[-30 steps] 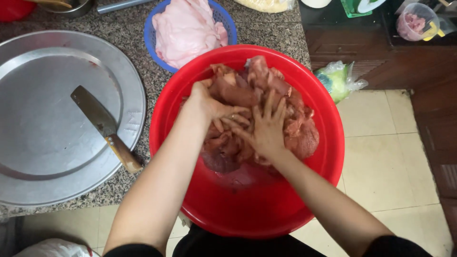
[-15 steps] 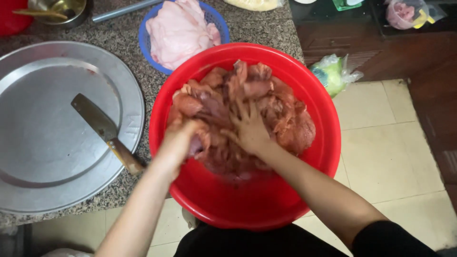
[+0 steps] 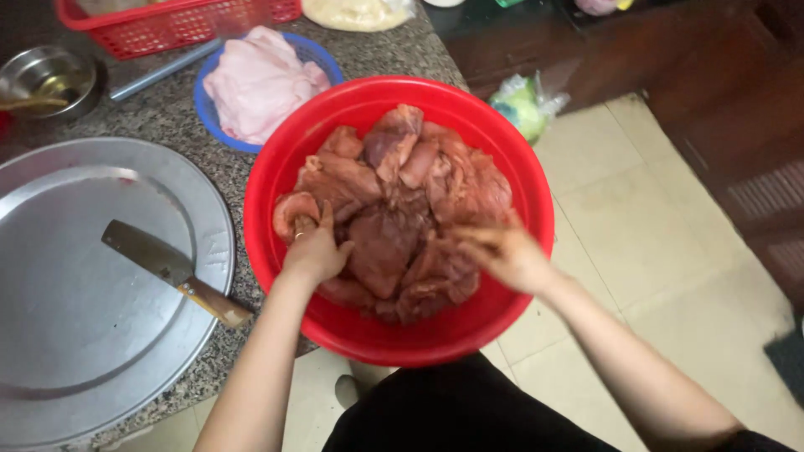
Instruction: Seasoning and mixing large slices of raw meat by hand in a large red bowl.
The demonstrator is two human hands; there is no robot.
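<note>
A heap of raw, reddish-brown meat pieces (image 3: pixel 402 205) fills the round red plastic basin (image 3: pixel 276 180), which sits at the edge of a speckled grey granite counter (image 3: pixel 209 163) and overhangs the pale tiled floor (image 3: pixel 636 243). The left hand (image 3: pixel 314 251) rests at the heap's 8 o'clock side, fingers curled down onto a piece against the basin wall. The right hand (image 3: pixel 502 254) is at about 4 o'clock, blurred, fingers spread loosely over the meat; I cannot tell whether it grips anything. The two hands are apart.

At the basin's 10 o'clock stands a blue plastic bowl (image 3: pixel 205 113) of pale pink meat (image 3: pixel 260 79), just beside the rim. At 9 o'clock lies a wide round metal tray (image 3: pixel 75 351) bearing a wooden-handled cleaver (image 3: pixel 172 272). A small steel bowl (image 3: pixel 46 75) and a red plastic basket (image 3: pixel 167 25) sit farther back on the counter. A crumpled green plastic bag (image 3: pixel 523 105) lies at 2 o'clock.
</note>
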